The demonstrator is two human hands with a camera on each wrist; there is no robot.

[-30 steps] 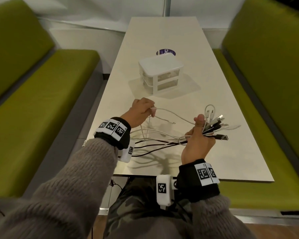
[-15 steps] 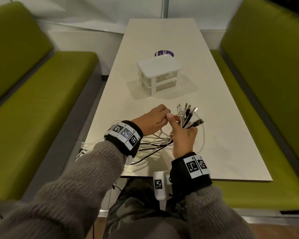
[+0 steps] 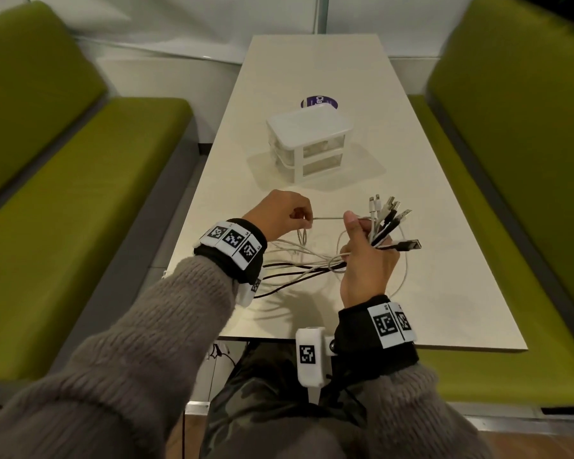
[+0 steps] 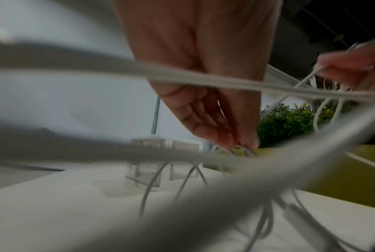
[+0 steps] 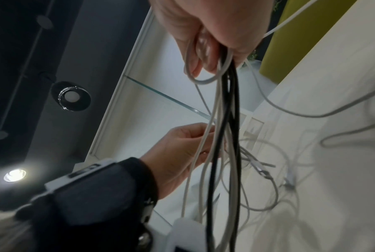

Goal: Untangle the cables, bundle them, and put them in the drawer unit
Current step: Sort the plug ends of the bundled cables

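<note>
Cables [image 3: 315, 260], white & black, are bunched in the right hand [image 3: 367, 260], fingers curled tight round them w/ the thumb up. Their plug ends [image 3: 390, 215] fan out above & to the right of the fist: several USB-type plugs & two slim white ones. From the right wrist view the cords [image 5: 223, 136] drop out below the fist [image 5: 212, 25] in a loose run, two black among several white, w/ one short white loop just under the fingers.

Left hand [image 3: 280, 215] sits just left of the right, apart from it, pinching one white cable [image 3: 328, 218] betw. thumb & fingertips; that strand runs taut & level across the gap to the right thumb. In the left wrist view the fingertips [image 4: 223, 138] are pressed together on thin white cord; rest is blurred by cords close to the lens.

Slack trails down & left from both hands, looping on the table [image 3: 444, 293] near its front edge, w/ black strands running toward the front-left corner.

Drawer unit [image 3: 307, 140], white frame w/ two clear drawers, both pushed in, stands mid-table beyond the hands, well apart from the cables. Round purple sticker [image 3: 318, 101] lies flat just behind it. Green bench seats [image 3: 80, 193] flank both long edges.
</note>
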